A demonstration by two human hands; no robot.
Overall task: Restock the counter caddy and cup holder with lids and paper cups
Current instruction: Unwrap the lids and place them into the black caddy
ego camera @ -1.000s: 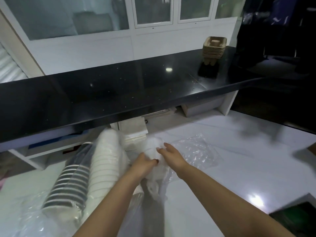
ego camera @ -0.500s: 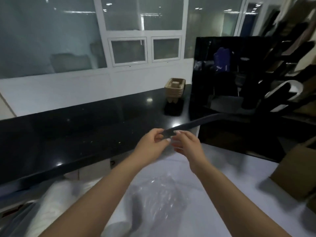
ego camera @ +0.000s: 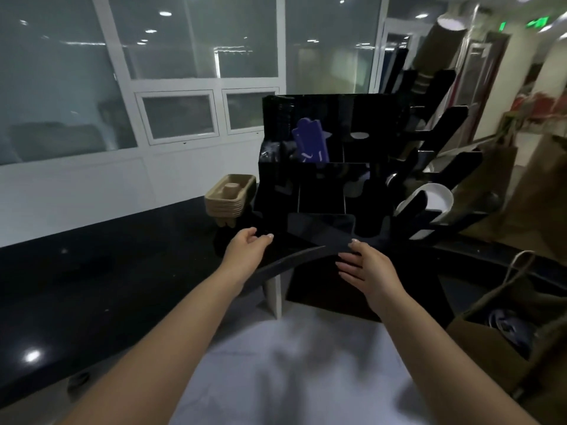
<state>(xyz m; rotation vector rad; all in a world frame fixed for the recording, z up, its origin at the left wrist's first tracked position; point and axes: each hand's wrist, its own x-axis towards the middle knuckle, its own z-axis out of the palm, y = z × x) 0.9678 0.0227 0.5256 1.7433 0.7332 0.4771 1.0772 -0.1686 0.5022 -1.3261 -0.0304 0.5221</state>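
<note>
The black counter [ego camera: 129,271] ran under frosted windows. Both hands were empty, fingers relaxed and a little apart: the left hand [ego camera: 245,248] near the counter edge, the right hand [ego camera: 369,271] just before the black caddy [ego camera: 319,167]. Beside the caddy, the slanted cup holder [ego camera: 435,167] had one white cup [ego camera: 429,199] and a brown cup stack [ego camera: 435,53]. No lids or cups were in hand, so probably the person was between fetches; next they must bring new stock.

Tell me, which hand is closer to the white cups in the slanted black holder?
The right hand, probably. The cup holder with the white cups stands on the right side of the counter, above that hand. The left hand is nearer the brown trays.
</note>
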